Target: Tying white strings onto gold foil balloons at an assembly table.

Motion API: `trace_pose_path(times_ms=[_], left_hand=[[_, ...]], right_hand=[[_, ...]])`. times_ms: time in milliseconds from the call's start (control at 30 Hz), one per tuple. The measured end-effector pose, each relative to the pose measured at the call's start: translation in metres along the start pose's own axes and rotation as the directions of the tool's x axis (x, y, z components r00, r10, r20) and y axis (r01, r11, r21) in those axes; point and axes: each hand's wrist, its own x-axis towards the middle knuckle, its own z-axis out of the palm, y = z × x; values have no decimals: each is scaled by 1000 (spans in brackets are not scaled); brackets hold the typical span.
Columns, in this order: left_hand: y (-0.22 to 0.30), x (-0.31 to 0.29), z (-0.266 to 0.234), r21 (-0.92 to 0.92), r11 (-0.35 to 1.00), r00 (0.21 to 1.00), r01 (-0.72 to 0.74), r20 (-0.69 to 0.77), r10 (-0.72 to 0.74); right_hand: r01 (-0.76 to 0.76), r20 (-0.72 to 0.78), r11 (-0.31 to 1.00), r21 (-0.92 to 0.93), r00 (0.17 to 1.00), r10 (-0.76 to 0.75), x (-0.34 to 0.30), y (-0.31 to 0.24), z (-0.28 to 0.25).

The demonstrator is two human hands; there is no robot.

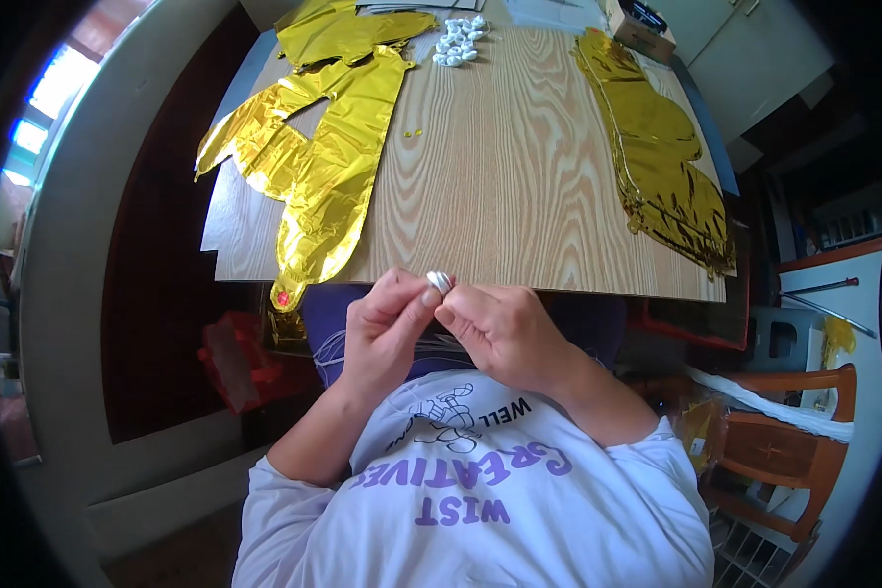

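Just off the table's near edge, my left hand (384, 323) and my right hand (500, 328) meet in front of my chest. Between their fingertips is a small white coil of ribbon (439, 282). The left thumb and forefinger pinch its left side. My right fingers are curled closed against its other side, and what lies inside them is hidden. Loose pale strands of ribbon (331, 349) trail over my lap below the hands. A pile of similar small white bundles (459, 42) lies at the far middle of the table.
Flat gold foil balloons (338, 162) cover the left of the wood-grain table (490, 167). More folded gold foil (657, 147) lies along its right edge. A red bag (235, 358) is below at left. At lower right stands a wooden chair (769, 446).
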Motion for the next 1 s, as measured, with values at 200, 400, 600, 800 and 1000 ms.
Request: trace_pose_path(times_ms=[200, 400, 600, 800, 1000], left_hand=[[0, 0, -9, 292, 932, 954, -217, 267, 139], [-8, -9, -6, -188, 935, 929, 302, 280, -244], [-21, -14, -10, -610, 623, 868, 489, 407, -283], [-33, -15, -10, -688, 576, 895, 441, 287, -342], [-24, -15, -2, -678, 611, 909, 407, 236, -344]], right_hand=[[158, 73, 963, -220, 987, -145, 7, -6, -34], [-463, 317, 737, 493, 884, 343, -13, 28, -15], [-666, 580, 180, 724, 729, 364, -43, 29, 17], [-196, 117, 980, 27, 974, 192, -32, 4, -4], [-147, -118, 987, -62, 983, 139, -17, 2, 6]])
